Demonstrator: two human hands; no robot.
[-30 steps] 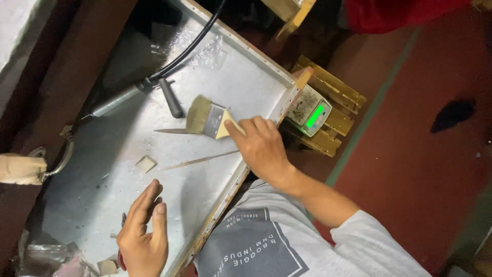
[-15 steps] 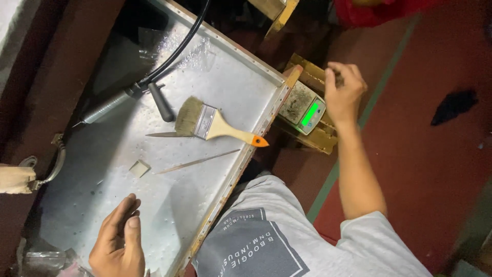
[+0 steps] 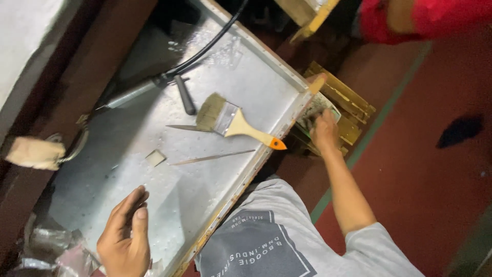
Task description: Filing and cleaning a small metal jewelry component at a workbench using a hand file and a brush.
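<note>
Metal tray [image 3: 154, 205] is bearing the flat, empty left hand [image 3: 125, 238]. Right hand [image 3: 324, 129] is touching the scale [image 3: 328, 105], grip unclear; brush [image 3: 233, 120] is lying between them.

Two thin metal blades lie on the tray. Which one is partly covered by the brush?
The upper pointed metal blade: its right end runs under the bristles of the wooden-handled paintbrush. The lower thin metal strip lies uncovered on the metal tray.

A small digital scale [image 3: 320, 110], grey with a greenish lit display, sits tilted on a yellow wooden pallet [image 3: 353, 102], directly under the right hand [image 3: 324, 129], which covers most of it. It lies well apart from the left hand [image 3: 125, 236], beyond the desk [image 3: 154, 195] edge.
</note>
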